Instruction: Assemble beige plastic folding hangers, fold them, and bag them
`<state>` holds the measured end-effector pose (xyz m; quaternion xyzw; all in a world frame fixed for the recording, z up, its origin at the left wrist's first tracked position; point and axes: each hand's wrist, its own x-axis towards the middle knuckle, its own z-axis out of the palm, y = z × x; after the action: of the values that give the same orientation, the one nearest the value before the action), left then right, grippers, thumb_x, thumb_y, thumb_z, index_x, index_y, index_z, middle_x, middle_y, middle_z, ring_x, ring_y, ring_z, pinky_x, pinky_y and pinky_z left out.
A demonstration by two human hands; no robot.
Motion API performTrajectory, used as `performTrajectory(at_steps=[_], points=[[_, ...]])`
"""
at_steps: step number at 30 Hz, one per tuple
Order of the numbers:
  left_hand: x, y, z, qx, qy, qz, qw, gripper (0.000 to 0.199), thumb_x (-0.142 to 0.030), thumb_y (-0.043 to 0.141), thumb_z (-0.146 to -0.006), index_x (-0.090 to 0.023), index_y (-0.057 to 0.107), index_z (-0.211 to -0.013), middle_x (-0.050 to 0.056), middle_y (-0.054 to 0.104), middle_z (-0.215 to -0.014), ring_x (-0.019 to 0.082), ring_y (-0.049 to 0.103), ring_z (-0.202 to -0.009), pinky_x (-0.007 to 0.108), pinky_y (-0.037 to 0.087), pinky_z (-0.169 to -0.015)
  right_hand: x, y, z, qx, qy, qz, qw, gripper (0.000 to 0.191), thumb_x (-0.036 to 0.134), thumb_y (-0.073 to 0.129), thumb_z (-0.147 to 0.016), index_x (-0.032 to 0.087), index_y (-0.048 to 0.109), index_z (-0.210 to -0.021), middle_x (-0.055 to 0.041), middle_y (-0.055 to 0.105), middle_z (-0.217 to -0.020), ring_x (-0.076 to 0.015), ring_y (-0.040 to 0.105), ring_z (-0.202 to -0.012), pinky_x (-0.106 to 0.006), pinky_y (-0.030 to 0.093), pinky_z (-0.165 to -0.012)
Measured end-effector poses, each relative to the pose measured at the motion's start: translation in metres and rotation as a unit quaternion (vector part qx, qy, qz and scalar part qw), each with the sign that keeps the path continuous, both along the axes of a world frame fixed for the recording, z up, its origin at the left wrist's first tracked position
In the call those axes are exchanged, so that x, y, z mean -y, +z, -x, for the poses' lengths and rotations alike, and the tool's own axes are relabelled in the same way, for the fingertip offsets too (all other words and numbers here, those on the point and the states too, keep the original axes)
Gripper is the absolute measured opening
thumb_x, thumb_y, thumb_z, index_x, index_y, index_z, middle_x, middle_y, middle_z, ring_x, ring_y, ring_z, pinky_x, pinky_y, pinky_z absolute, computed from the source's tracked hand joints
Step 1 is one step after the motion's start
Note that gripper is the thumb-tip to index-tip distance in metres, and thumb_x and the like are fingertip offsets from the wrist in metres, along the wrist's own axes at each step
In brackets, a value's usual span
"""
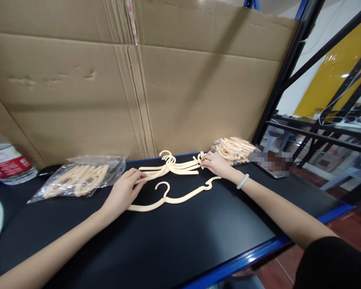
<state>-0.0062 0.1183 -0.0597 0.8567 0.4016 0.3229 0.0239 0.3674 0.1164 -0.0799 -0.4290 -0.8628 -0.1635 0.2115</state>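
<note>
A small stack of cream plastic clothes hangers lies near the back of the black table, hooks pointing toward the cardboard. My left hand pinches the left arm end of a hanger in this stack. At the stack's right end, my right hand has its fingers closed around small cream hook-shaped parts at the hanger's end; the fingers partly hide them. Nearer to me lies a single cream hanger, with a small hook piece joined at its right end.
A clear bag of cream hanger parts lies at left, another bag at back right beside a phone-like flat object. A large bottle stands far left. Cardboard walls the back; a blue edge borders the table.
</note>
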Motion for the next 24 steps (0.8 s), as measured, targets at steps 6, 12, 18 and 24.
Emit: performTrajectory(at_steps=[6,12,18,24], points=[[0.01,0.0,0.004,0.007,0.029,0.039,0.999,0.029,-0.045,0.04,-0.09,-0.022,0.055,-0.098,0.006,0.072,-0.091,0.025,0.07,-0.079,0.032,0.051,-0.068,0.003,0.001,-0.001,-0.054,-0.003,-0.019,0.998,0.02,0.018,0.048,-0.095,0.021,0.068,-0.093,-0.0092,0.063,-0.102,-0.0221,0.051,-0.092,-0.038,0.042,-0.08],[0.023,-0.003,0.005,0.065,0.033,0.022,0.997,0.026,-0.046,0.044,-0.089,-0.022,0.053,-0.097,0.007,0.072,-0.094,0.025,0.071,-0.085,0.029,0.054,-0.068,0.006,0.008,-0.001,-0.205,-0.018,-0.058,0.977,0.022,0.022,0.046,-0.094,0.024,0.068,-0.098,-0.0092,0.056,-0.098,-0.0219,0.052,-0.088,-0.038,0.045,-0.077],[0.031,-0.007,0.002,0.073,-0.016,-0.003,0.997,0.031,-0.04,0.038,-0.096,-0.022,0.056,-0.114,0.006,0.068,-0.099,0.022,0.069,-0.085,0.032,0.053,-0.077,0.027,0.013,0.018,-0.41,-0.043,-0.039,0.91,0.024,0.031,0.046,-0.093,0.024,0.068,-0.101,-0.0037,0.059,-0.075,-0.0186,0.054,-0.069,-0.035,0.046,-0.066],[0.032,-0.012,0.002,0.072,-0.023,0.018,0.997,0.025,-0.033,0.038,-0.097,-0.023,0.057,-0.109,0.003,0.064,-0.092,0.019,0.066,-0.083,0.029,0.052,-0.076,0.043,0.012,0.038,-0.587,-0.017,0.101,0.803,0.026,0.036,0.058,-0.084,0.018,0.069,-0.1,-0.0064,0.068,-0.083,-0.0158,0.059,-0.065,-0.028,0.045,-0.052]])
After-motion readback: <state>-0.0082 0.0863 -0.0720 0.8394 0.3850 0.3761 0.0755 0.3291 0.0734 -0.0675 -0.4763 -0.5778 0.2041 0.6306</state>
